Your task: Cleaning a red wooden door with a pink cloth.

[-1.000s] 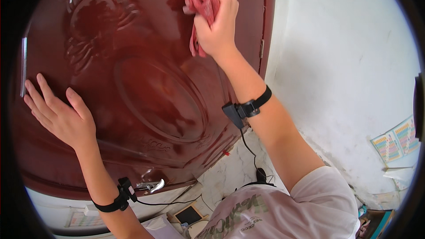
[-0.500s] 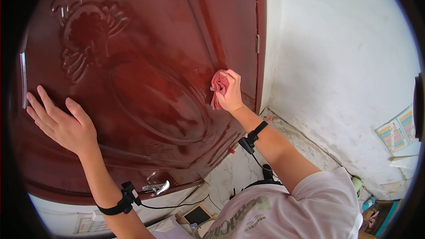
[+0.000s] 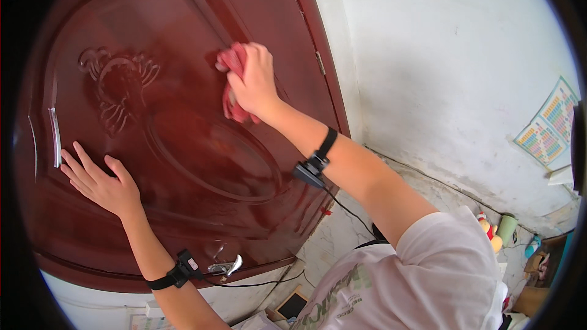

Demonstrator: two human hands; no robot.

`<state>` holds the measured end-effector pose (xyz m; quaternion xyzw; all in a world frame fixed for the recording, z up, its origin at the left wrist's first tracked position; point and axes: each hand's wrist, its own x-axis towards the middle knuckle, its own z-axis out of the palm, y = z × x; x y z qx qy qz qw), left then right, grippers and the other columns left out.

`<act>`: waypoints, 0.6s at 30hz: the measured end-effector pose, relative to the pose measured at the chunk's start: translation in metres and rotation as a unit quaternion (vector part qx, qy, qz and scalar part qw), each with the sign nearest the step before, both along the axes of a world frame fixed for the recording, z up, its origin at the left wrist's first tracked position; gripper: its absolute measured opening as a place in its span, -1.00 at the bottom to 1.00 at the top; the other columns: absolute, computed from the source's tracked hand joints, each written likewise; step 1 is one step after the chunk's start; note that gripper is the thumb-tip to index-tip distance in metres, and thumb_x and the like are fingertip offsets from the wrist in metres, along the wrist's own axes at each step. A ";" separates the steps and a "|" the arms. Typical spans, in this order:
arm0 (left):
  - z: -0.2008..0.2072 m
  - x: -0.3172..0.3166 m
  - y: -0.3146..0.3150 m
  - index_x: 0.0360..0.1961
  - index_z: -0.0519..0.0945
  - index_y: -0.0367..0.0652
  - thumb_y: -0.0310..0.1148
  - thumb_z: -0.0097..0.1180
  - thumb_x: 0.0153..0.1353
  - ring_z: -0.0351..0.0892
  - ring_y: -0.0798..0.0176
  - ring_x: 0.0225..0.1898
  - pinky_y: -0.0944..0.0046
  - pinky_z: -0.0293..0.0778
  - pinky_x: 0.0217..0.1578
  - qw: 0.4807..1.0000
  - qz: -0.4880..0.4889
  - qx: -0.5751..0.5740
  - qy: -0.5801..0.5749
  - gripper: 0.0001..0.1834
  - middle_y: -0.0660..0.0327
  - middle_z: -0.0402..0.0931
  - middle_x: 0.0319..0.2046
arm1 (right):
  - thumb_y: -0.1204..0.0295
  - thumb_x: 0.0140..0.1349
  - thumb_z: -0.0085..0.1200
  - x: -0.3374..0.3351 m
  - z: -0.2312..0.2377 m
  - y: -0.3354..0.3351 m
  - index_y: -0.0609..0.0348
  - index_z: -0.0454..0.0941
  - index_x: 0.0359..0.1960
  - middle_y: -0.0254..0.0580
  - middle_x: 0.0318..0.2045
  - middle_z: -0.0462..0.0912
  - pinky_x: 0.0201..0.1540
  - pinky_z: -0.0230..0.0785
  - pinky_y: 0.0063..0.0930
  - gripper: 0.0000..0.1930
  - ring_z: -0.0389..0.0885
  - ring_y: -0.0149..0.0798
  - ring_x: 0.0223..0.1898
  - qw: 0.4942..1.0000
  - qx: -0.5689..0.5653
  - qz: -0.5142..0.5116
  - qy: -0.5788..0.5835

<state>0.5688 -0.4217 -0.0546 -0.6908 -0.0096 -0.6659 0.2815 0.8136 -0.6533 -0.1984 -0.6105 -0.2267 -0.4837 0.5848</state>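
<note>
A glossy dark red door (image 3: 202,165) with carved relief panels fills the left half of the view. My right hand (image 3: 257,79) grips a crumpled red cloth (image 3: 233,64) against the door's upper middle, right of the carved flower. Part of the cloth hangs below my fingers, slightly blurred. My left hand (image 3: 104,183) lies flat on the door at lower left, fingers spread, with nothing in it. Just above its fingertips is a pale shiny strip (image 3: 55,137) on the door.
A silver door handle (image 3: 227,266) sticks out near the door's lower edge. Hinges (image 3: 320,63) line its right edge, beside a white wall (image 3: 428,55) with a colourful chart (image 3: 549,123). A green cup (image 3: 507,229) and a dark-faced board (image 3: 292,305) stand lower down.
My right hand has moved up and left across the door with the cloth. My left hand stays spread on the door. The whole view has shifted a little.
</note>
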 end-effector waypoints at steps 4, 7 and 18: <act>-0.005 -0.008 -0.013 0.61 0.38 -0.09 -0.39 0.06 0.42 0.07 -0.32 0.67 -0.38 0.06 0.57 0.997 -0.046 -0.036 0.043 -0.29 0.03 0.14 0.68 | 0.46 0.18 0.25 0.004 0.059 0.006 0.24 0.37 0.25 0.22 0.28 0.40 0.32 0.29 0.20 -0.42 0.40 0.33 0.26 0.999 0.038 0.028 0.013; -0.034 -0.007 -0.049 0.56 0.43 -0.16 -0.47 0.05 0.35 0.07 -0.31 0.67 -0.37 -0.03 0.60 0.992 -0.065 -0.018 0.110 -0.29 0.04 0.25 0.64 | 0.49 0.16 0.25 0.002 0.042 0.004 0.22 0.39 0.22 0.19 0.25 0.43 0.31 0.28 0.17 -0.44 0.41 0.31 0.25 0.997 0.080 0.005 -0.017; -0.177 0.003 -0.031 0.44 0.59 -0.07 -0.50 0.14 0.18 0.29 -0.01 0.62 -0.23 0.13 0.57 0.911 0.005 0.071 0.407 -0.28 0.18 0.37 0.59 | 0.63 0.09 0.17 -0.019 -0.142 0.022 0.26 0.36 0.27 0.23 0.22 0.42 0.38 0.27 0.12 -0.38 0.40 0.32 0.24 0.985 0.135 0.044 0.102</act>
